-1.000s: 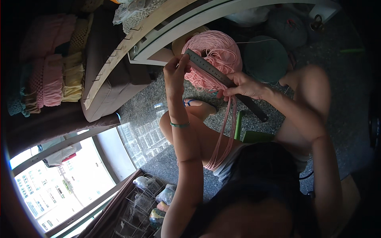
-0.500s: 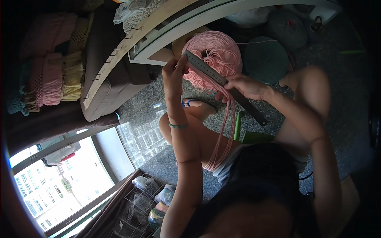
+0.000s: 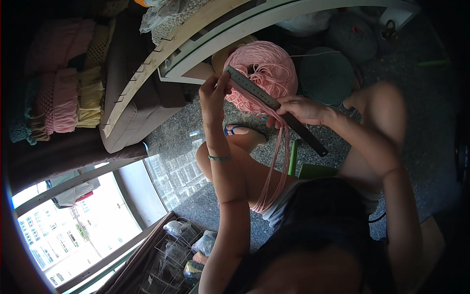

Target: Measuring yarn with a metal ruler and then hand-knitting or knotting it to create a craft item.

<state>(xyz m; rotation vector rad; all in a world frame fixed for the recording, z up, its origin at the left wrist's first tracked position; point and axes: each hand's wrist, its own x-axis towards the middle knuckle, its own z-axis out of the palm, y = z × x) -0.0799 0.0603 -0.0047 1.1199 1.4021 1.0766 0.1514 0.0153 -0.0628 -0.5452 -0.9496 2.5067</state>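
Observation:
A metal ruler (image 3: 304,133) slants between my hands, its far-left end pinched by my left hand (image 3: 214,93) together with the ends of several pink yarn strands. My right hand (image 3: 302,110) closes round the ruler's middle and the same strands, which run stretched along its lower edge. From my right hand the pink strands (image 3: 277,171) hang in loose loops over my lap. Just beyond the ruler sits a large ball of pink yarn (image 3: 267,56), with tangled loops on its near side.
A wooden strip with nails (image 3: 139,78) and a white frame (image 3: 293,18) arch across the far side. Grey-green yarn balls (image 3: 325,76) lie at the far right. Fringed knitted pieces (image 3: 63,100) hang at left. A wire rack with bags (image 3: 176,250) stands near the window. A green stool (image 3: 316,170) shows beneath me.
The ruler has tilted slightly, so its face catches the light differently. Both hands keep their hold and have barely moved.

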